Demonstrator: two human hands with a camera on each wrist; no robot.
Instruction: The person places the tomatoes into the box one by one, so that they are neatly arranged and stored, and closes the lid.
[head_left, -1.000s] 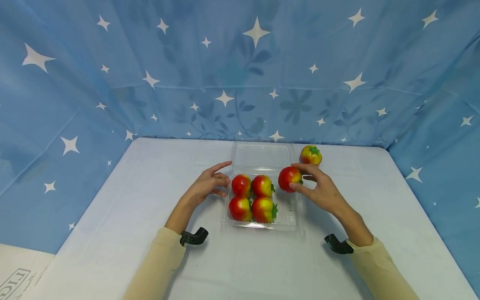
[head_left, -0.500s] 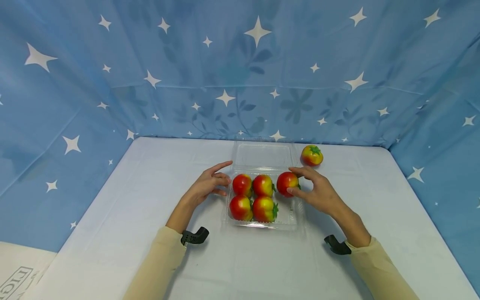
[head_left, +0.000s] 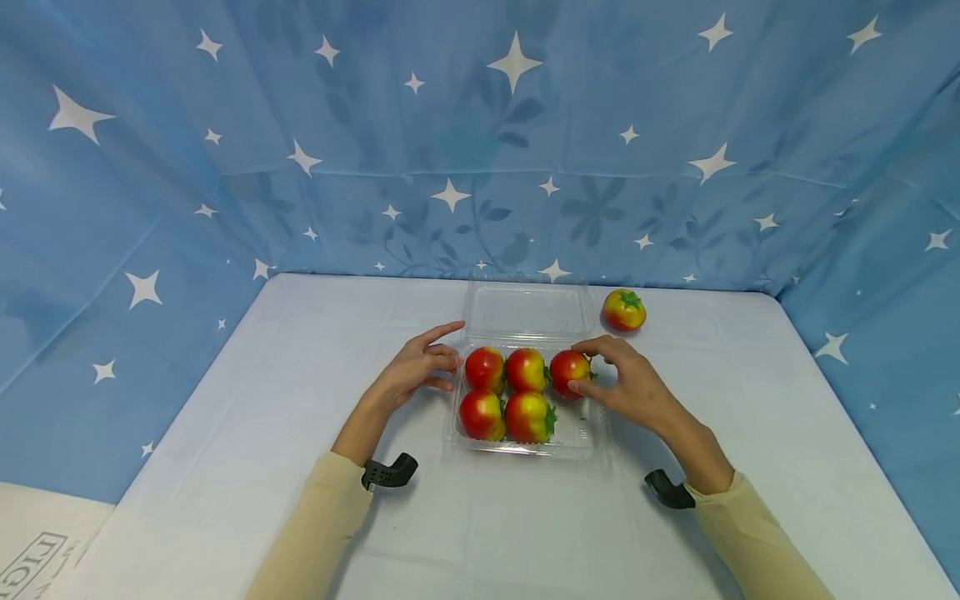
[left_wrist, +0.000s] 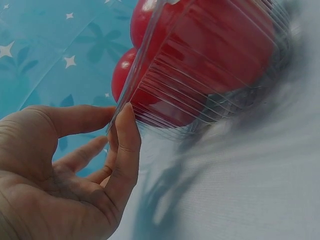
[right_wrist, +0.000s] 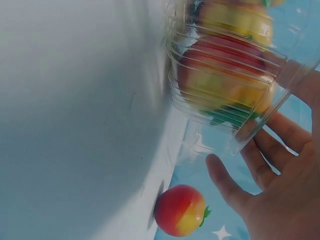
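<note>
A clear plastic clamshell container (head_left: 517,450) lies on the table with its lid (head_left: 532,310) folded back behind it. My left hand (head_left: 411,371) is at its left side; in the left wrist view the fingertips pinch the rim (left_wrist: 137,75). Several round red-and-yellow fruits with green leafy tops, such as a front one (head_left: 529,418), sit in the container's left and middle. My right hand (head_left: 633,382) grips another fruit (head_left: 568,372) between thumb and fingers, low in the container's back right corner. In the right wrist view, the container wall partly covers that fruit (right_wrist: 225,75).
One more red-and-yellow fruit (head_left: 623,310) lies on the white table (head_left: 300,333) behind my right hand, right of the lid. A blue star-patterned curtain (head_left: 480,167) stands along the back and sides. A printed pale carton (head_left: 45,542) shows at lower left.
My right hand has moved left and down with the fruit, bringing it from above the container's right side into it, beside the back row. My left hand stays at the container's side.
</note>
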